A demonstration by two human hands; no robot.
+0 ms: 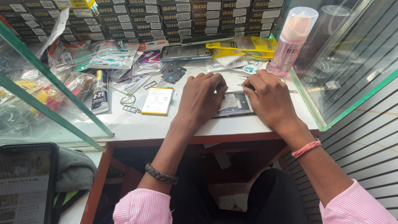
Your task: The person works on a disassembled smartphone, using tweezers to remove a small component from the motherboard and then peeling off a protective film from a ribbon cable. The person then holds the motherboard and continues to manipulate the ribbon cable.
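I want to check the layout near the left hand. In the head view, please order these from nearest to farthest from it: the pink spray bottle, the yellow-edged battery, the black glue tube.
1. Yellow-edged battery, just left of the left hand.
2. Black glue tube, farther left.
3. Pink spray bottle, far right, beyond the right hand.

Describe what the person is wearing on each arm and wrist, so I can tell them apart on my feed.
Both arms wear pink shirt sleeves with fine white stripes, pushed up toward the elbows. The left hand has a dark braided band around its wrist. The right hand has a thin pink-red thread band around its wrist. No gloves, rings or watch are visible.
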